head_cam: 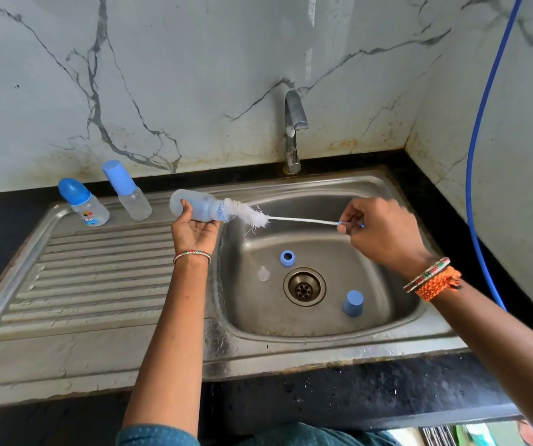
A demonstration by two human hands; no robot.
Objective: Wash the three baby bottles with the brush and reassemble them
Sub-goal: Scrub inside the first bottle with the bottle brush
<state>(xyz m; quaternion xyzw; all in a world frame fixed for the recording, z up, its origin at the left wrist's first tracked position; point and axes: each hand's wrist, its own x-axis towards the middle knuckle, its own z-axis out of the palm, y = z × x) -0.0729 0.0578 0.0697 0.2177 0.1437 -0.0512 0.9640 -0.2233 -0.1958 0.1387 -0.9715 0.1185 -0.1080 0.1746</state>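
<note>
My left hand [194, 228] grips an open, clear baby bottle [194, 206] held sideways over the sink's left rim, mouth pointing right. A white bottle brush [252, 215] sticks partly into that mouth; my right hand [381, 231] pinches the blue end of its long handle. In the sink basin [387, 259] lie a blue collar ring [287, 258], a clear teat [263, 273] and a blue cap [353, 303]. Two capped bottles stand on the drainboard: one with a round blue cap [83, 201] and one with a tall blue cap [127, 189].
A steel tap [294, 130] rises behind the basin, with no water running. The drain [304, 286] sits mid-basin. A ribbed drainboard [98, 284] stretches left. A blue hose [474, 156] hangs along the right wall. Black counter [339, 391] borders the front.
</note>
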